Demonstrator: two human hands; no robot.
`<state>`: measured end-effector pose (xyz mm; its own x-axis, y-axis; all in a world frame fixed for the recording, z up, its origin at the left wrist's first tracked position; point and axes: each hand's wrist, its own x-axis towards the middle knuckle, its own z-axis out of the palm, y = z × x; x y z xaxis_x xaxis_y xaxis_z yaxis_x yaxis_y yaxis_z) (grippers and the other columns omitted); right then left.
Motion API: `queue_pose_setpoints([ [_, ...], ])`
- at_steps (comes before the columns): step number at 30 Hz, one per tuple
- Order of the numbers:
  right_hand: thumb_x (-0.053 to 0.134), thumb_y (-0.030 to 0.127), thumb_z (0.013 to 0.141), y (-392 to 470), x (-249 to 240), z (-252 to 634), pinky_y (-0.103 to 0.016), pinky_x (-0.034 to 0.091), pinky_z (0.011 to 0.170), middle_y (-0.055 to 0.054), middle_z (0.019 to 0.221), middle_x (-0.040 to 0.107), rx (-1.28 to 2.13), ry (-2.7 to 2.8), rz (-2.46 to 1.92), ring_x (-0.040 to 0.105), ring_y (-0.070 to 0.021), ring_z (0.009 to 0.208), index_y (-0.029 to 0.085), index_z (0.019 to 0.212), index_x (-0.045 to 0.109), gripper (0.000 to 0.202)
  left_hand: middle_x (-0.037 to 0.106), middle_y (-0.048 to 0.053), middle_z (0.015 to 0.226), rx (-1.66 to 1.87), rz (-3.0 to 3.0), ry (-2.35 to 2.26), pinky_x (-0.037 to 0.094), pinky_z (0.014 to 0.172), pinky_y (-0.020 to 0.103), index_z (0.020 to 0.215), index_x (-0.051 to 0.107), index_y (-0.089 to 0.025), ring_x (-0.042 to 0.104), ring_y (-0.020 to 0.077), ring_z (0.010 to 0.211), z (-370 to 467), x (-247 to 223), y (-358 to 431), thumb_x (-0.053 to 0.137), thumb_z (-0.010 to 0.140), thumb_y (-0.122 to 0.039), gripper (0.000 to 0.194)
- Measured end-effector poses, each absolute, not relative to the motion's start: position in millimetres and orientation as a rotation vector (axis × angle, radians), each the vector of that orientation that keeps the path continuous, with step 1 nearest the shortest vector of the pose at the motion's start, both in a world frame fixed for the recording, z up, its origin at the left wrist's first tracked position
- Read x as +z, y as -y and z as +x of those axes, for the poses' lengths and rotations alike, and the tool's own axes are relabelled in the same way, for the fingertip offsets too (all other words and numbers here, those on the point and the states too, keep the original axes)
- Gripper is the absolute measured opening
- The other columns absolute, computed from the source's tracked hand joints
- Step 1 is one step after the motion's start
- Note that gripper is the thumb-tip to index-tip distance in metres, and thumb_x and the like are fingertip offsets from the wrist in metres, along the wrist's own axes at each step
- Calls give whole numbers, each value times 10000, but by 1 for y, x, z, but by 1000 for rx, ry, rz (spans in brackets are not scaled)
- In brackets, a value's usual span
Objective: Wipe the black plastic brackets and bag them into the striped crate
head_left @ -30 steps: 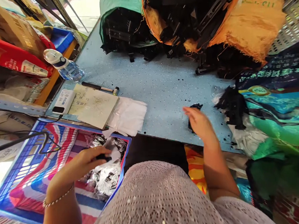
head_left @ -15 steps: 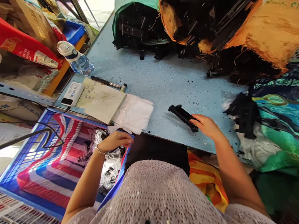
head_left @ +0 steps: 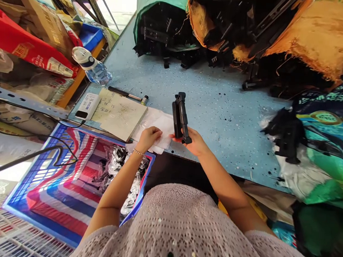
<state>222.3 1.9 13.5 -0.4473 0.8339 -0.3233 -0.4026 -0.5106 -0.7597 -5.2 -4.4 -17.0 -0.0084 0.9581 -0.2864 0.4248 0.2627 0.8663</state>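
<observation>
My right hand [head_left: 195, 142] grips the lower end of a long black plastic part [head_left: 180, 115], which stands nearly upright in view above the table edge. The part has two parallel bars with knobbed ends; its exact kind is unclear. My left hand [head_left: 149, 138], with a beaded bracelet at the wrist, is closed in a pinch over the near side of a stack of thin white plastic bags [head_left: 157, 122]. Whatever lies between its fingertips is hidden. The stack lies beside a marked cardboard sheet [head_left: 124, 117], left of the black part.
Sacks of black parts [head_left: 155, 32] line the table's back. A bottle [head_left: 92, 65], a white device [head_left: 88, 107] and a black-handled tool [head_left: 127, 94] lie left. Below stands a blue basket [head_left: 20, 192] with striped cloth and wrapped pieces. More bags [head_left: 307, 174] crowd the right.
My right hand has carried the black part leftward and turned it from slanting to nearly upright. My left hand has moved up and right, from above the basket's edge to the white bags.
</observation>
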Motion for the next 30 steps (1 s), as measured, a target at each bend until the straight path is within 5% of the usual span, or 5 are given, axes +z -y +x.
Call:
queue_pose_setpoints([
  [5,825,568,728,-11,-13,182,-339,568,805,-30,840,752,2009,770,-990,729,-230,907,232,825,668,384,667,22,793,871,1445,-1696,537,679,294,872,598,-191,644,165,712,-6,4,10,596,811,-149,74],
  [10,814,526,766,-7,-21,187,-273,539,674,-7,798,715,1989,739,-997,685,-169,762,224,879,686,347,714,138,1139,631,2122,-1869,527,1035,449,1009,744,-165,657,271,1095,-23,38,14,451,844,-32,362],
  [19,641,418,945,22,-29,223,-137,182,308,11,643,600,2810,527,-539,269,-29,402,113,966,643,306,575,142,1467,824,2058,-1632,484,1169,410,1461,562,-167,577,239,1355,-42,17,18,424,868,-40,623],
  [27,710,479,852,29,-12,198,-213,365,443,12,681,598,1799,1207,-1298,499,-108,525,217,808,613,283,460,129,1588,838,2297,-1169,466,1201,429,1642,259,-280,496,236,1455,8,13,71,373,899,17,808],
  [30,691,519,823,36,-8,199,-241,340,434,8,630,580,1830,1178,-1309,480,-117,484,217,758,594,324,459,129,1588,927,2292,-1121,476,1195,438,1647,233,-291,498,236,1455,18,10,71,361,906,19,814],
])
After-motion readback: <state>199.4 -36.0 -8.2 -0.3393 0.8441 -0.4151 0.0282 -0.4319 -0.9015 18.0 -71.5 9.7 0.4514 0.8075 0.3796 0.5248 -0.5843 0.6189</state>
